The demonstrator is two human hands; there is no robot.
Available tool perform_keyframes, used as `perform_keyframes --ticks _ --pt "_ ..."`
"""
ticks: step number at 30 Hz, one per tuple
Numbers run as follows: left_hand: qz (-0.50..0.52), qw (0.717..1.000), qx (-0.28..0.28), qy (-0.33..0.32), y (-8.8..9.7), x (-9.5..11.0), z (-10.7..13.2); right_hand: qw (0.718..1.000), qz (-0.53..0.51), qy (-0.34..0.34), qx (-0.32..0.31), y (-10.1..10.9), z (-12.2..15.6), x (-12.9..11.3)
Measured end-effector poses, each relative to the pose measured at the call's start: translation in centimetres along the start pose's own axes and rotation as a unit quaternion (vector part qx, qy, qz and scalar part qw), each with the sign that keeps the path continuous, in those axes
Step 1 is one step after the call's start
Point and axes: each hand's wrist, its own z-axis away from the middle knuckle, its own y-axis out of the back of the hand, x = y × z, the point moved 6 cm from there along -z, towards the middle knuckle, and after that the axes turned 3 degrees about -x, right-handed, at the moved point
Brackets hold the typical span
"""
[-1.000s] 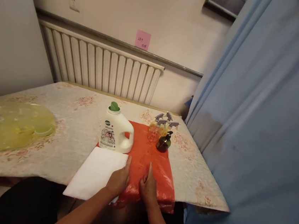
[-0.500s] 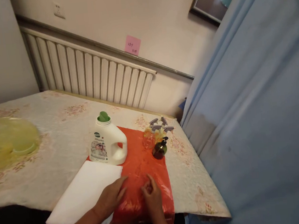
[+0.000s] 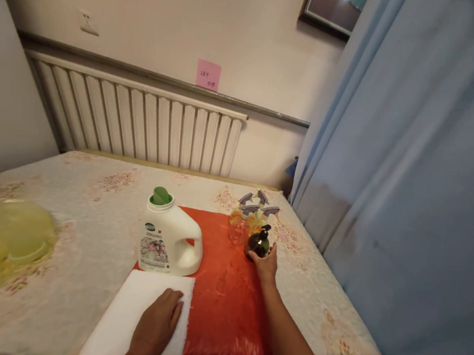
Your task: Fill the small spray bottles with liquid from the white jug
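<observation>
My left hand [image 3: 157, 326] lies flat, fingers out, on a white folded cloth [image 3: 118, 334] at the table's near edge. My right hand [image 3: 266, 263] has reached forward and its fingers wrap the base of a small dark pump bottle [image 3: 258, 242] standing at the far right corner of a red plastic sheet [image 3: 227, 303]. A white detergent jug [image 3: 167, 235] with a green cap stands upright on the sheet's far left corner. Clear spray bottles with grey triggers [image 3: 252, 212] stand just behind the dark bottle.
The table [image 3: 77, 228] wears a pale floral cover. A yellow translucent plastic object [image 3: 10, 235] lies at the left. A white radiator [image 3: 138, 125] runs along the far wall under a pink note [image 3: 208, 75]. A blue curtain [image 3: 411, 182] hangs close along the right side.
My right hand left the red sheet and reached forward to the dark pump bottle. My left hand slid back onto the white cloth. The view shifted slightly.
</observation>
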Motion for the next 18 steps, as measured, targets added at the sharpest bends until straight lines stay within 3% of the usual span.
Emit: perform_keyframes --ticks 4,8,18 --pt "-0.015 1.0 -0.01 -0.007 -0.1 0.6 0.2 0.999 0.015 -0.051 0.007 -1.2 -1.3 0.7" --pt "-0.017 1.0 -0.008 -0.012 0.0 0.6 0.3 0.998 0.022 -0.056 0.013 -1.5 -1.4 0.4" --pt "-0.016 1.0 -0.004 -0.006 -0.5 0.3 0.4 1.0 -0.002 0.001 -0.006 1.3 1.2 -3.2"
